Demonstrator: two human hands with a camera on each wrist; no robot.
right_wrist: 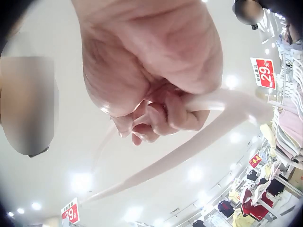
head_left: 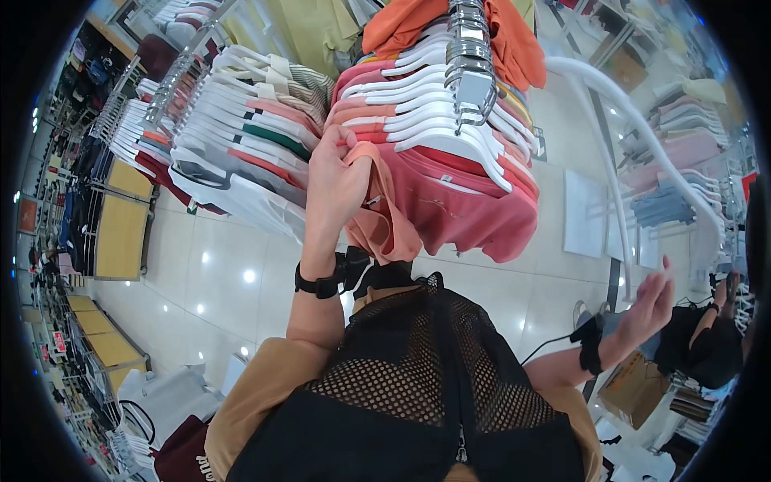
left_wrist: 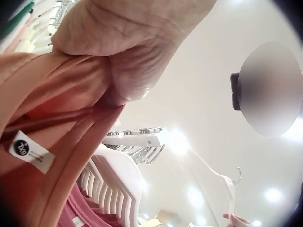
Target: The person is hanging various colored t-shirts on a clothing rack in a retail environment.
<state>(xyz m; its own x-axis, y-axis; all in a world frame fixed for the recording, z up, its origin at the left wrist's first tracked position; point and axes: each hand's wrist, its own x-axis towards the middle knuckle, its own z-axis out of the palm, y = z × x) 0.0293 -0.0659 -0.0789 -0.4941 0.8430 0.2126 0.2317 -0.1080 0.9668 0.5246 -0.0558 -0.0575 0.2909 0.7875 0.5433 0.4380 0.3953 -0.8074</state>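
My left hand [head_left: 336,189] grips a peach-orange shirt [head_left: 387,217] by its neckline, in front of a rack of garments. In the left wrist view, fabric bunches under the fingers and a white size label [left_wrist: 32,152] shows inside the collar. Out to the right, my right hand [head_left: 646,309] holds a white clothes hanger [head_left: 642,120]. The right wrist view shows its fingers [right_wrist: 175,113] curled round the hanger's bar. Right beside the peach shirt hangs a pink shirt [head_left: 474,213] on a white hanger [head_left: 454,143].
A metal rail [head_left: 470,40] bears several shirts on white hangers, with another packed rack [head_left: 241,120] to its left. A cardboard box [head_left: 634,390] stands on the floor at right, near another person in black [head_left: 707,345]. Tiled floor [head_left: 241,273] lies between the racks.
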